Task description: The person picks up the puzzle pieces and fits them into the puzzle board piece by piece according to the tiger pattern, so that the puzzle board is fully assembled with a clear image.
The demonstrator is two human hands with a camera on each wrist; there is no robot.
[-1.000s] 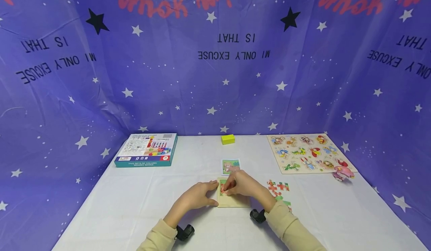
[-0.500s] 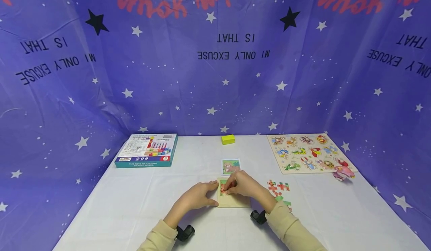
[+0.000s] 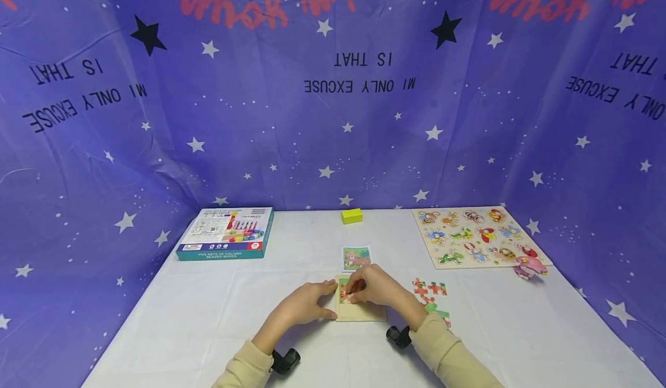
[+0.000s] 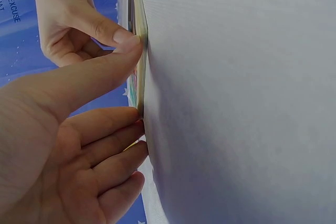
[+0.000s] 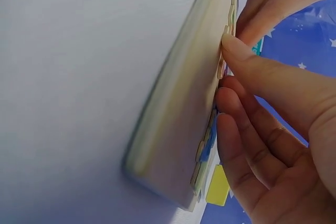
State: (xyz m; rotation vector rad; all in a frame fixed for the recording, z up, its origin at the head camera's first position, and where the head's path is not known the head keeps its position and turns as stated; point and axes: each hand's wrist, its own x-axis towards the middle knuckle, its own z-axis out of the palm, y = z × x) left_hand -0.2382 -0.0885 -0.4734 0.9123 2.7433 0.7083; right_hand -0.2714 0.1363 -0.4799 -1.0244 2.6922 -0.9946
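Note:
A small wooden puzzle board (image 3: 369, 311) lies on the table, its upper left filled with coloured jigsaw pieces (image 3: 344, 284). Along the board's left edge rests my left hand (image 3: 304, 303), thumb and fingers spread and fairly straight. My right hand (image 3: 376, 285) is over the board, pinching a puzzle piece (image 5: 222, 66) between thumb and fingers; it lies close to the board's surface and is mostly hidden. Other placed pieces (image 5: 209, 139) stick up slightly from the board in the right wrist view. Just behind the board is a picture card (image 3: 356, 257) showing a brown animal on green.
Loose jigsaw pieces (image 3: 430, 295) lie right of the board, partly behind my right forearm. A boxed toy set (image 3: 226, 233) is at the back left, a yellow block (image 3: 352, 215) at the back middle. An insect puzzle board (image 3: 470, 235) and a pink toy (image 3: 531, 265) are at the right.
Almost nothing differs. Both hands stay at the board, with only a slight shift of the right fingers over the piece.

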